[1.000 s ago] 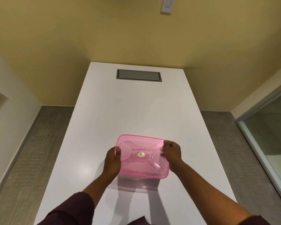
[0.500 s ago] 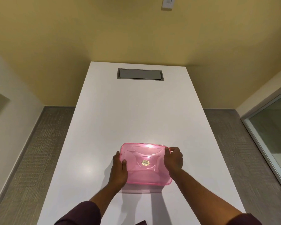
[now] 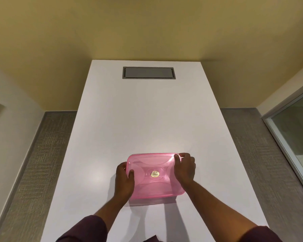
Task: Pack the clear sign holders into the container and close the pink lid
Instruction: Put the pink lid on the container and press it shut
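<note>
The pink lid (image 3: 155,175) is a translucent, rounded rectangle with a small round gold sticker at its centre, lying flat on top of the container, which it almost wholly hides. The sign holders inside cannot be made out. It sits on the near half of the white table (image 3: 147,119), long side running left to right

Nothing can be read anywhere in the head view. The pink lid (image 3: 155,175) carries a small round gold sticker (image 3: 154,173) at its centre, which may bear print, but it is too small and blurred to make out. The grey panel (image 3: 148,73) set into the far end of the table (image 3: 147,116) shows no marking.
</note>
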Tool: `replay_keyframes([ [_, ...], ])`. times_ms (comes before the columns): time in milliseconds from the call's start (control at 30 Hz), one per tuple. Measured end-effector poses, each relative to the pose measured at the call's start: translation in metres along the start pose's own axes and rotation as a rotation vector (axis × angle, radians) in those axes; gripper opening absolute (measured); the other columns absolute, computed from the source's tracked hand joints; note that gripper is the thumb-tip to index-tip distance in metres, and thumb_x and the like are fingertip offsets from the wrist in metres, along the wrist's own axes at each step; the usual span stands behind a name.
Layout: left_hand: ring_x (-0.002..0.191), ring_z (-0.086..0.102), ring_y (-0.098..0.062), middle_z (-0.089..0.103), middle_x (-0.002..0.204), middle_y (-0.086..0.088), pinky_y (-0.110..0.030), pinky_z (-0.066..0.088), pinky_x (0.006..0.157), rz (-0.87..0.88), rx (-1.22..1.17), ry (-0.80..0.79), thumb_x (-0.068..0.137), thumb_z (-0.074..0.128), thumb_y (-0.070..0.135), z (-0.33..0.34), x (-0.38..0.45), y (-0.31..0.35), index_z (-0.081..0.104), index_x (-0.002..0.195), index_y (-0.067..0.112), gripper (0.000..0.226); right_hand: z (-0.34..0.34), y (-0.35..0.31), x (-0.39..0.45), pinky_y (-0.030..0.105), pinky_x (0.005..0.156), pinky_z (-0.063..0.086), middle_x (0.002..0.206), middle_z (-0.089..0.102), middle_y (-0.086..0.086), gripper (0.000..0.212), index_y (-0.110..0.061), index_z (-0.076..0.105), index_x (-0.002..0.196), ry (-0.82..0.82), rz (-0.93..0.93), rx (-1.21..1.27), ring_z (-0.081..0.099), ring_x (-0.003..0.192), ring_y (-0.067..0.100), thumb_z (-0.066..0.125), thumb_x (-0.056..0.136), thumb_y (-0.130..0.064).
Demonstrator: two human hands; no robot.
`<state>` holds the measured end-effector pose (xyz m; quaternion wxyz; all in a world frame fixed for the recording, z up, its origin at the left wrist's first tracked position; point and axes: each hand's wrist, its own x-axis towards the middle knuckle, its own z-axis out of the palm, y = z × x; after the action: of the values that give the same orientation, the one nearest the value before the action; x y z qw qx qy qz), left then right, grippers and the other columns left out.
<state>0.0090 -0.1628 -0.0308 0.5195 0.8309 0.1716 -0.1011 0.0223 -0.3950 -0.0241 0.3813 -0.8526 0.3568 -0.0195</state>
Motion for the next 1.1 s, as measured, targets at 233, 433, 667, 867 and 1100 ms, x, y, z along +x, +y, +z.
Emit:
replay_keyframes([
  [233,0.1,0.061,-0.038,0.065,0.102,-0.018,-0.048,0.05,0.091,-0.035,0.123,0.032,0.103,0.045,0.03,0.002,0.037,0.013,0.062,0.102,0.001,0.033,0.003,0.003,-0.002,0.042,0.096,0.047,0.116,0.058,0.01,0.024,-0.017,0.063,0.114,0.011,-0.035,-0.003,0.057,0.111,0.032,0.054,0.101,-0.035],
  [433,0.078,0.054,-0.033,0.053,0.082,-0.008,-0.039,0.042,0.071,-0.083,0.048,0.048,0.104,0.038,0.038,0.013,0.043,0.014,0.039,0.081,0.014,0.033,0.009,0.005,-0.005,0.042,0.088,0.047,0.116,0.057,0.009,0.024,-0.018,0.061,0.116,0.056,-0.049,-0.051,0.056,0.111,0.034,0.048,0.104,-0.034],
  [667,0.058,0.044,-0.023,0.048,0.068,-0.002,-0.037,0.035,0.06,-0.051,0.09,0.031,0.104,0.032,0.045,0.015,0.045,0.009,0.026,0.077,0.022,0.036,0.016,0.005,-0.005,0.045,0.081,0.05,0.114,0.055,0.008,0.026,-0.019,0.058,0.114,0.08,-0.03,-0.161,0.056,0.11,0.035,0.041,0.105,-0.037],
  [867,0.059,0.048,-0.022,0.053,0.068,-0.003,-0.036,0.033,0.055,-0.007,0.155,0.041,0.104,0.028,0.045,0.014,0.045,0.008,0.034,0.085,0.015,0.036,0.018,0.0,-0.009,0.046,0.077,0.052,0.112,0.056,0.009,0.032,-0.016,0.057,0.115,0.115,-0.051,-0.265,0.058,0.106,0.035,0.036,0.104,-0.036],
  [1100,0.054,0.042,-0.02,0.047,0.062,0.001,-0.036,0.034,0.053,0.083,0.186,0.046,0.105,0.027,0.042,0.012,0.046,0.007,0.033,0.081,0.019,0.034,0.017,-0.006,-0.012,0.046,0.077,0.053,0.113,0.057,0.011,0.033,-0.014,0.058,0.116,0.128,-0.058,-0.314,0.058,0.105,0.035,0.034,0.104,-0.034],
])
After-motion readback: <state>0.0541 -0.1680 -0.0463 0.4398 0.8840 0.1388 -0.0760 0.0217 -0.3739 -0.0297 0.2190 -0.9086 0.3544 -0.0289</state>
